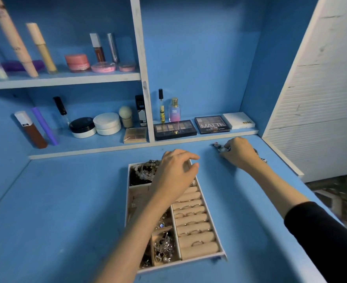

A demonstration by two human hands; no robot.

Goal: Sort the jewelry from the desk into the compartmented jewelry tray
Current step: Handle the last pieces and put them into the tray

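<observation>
The beige compartmented jewelry tray (pixel 217 254) lies on the blue desk in the middle of the view. Rings sit in its padded rolls on the right; beads and bracelets fill the far left compartment (pixel 140 172); small earrings lie in the near compartments. My left hand (pixel 174 172) hovers over the tray's far end, fingers spread, nothing seen in it. My right hand (pixel 239 153) rests on the desk at the far right, fingers closed on a silver metal watch or bracelet (pixel 218 147). More silver jewelry (pixel 263 159) shows behind the wrist.
Makeup palettes (pixel 174 129) and a white box (pixel 239 120) line the low shelf just behind my right hand. Bottles, jars and tubes stand on the shelves at left. A white slatted panel (pixel 319 111) bounds the desk on the right.
</observation>
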